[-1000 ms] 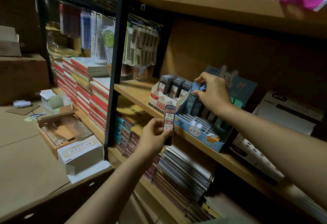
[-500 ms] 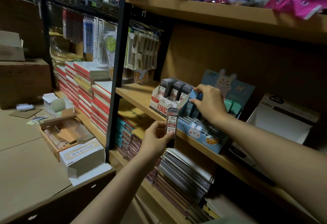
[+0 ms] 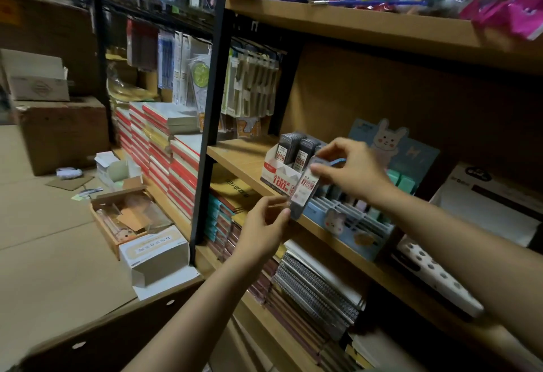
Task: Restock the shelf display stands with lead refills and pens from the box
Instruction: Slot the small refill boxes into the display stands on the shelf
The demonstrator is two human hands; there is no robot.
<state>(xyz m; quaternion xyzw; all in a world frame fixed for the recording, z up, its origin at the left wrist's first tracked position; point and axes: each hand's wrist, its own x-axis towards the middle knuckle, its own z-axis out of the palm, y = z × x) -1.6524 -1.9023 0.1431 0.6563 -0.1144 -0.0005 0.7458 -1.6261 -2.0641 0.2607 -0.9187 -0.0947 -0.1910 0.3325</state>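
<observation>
A grey lead refill case (image 3: 304, 192) with a white and red label hangs tilted in front of the middle shelf. My left hand (image 3: 264, 224) pinches its lower end and my right hand (image 3: 346, 170) pinches its top. Just behind stands a white and red display stand (image 3: 274, 176) holding several upright grey refill cases (image 3: 296, 148). To its right sits a blue rabbit display stand (image 3: 352, 226) with slotted rows and several pastel items.
The wooden shelf (image 3: 241, 157) carries white boxes (image 3: 487, 204) at the right. Notebook stacks (image 3: 164, 148) fill the left bay and the lower shelf. On the cardboard surface lie an open brown box (image 3: 123, 216), a white carton (image 3: 152, 257) and small white boxes (image 3: 114, 169).
My right hand left the blue rabbit stand and came over to pinch the top of the refill case. My left hand tilted the case toward the shelf.
</observation>
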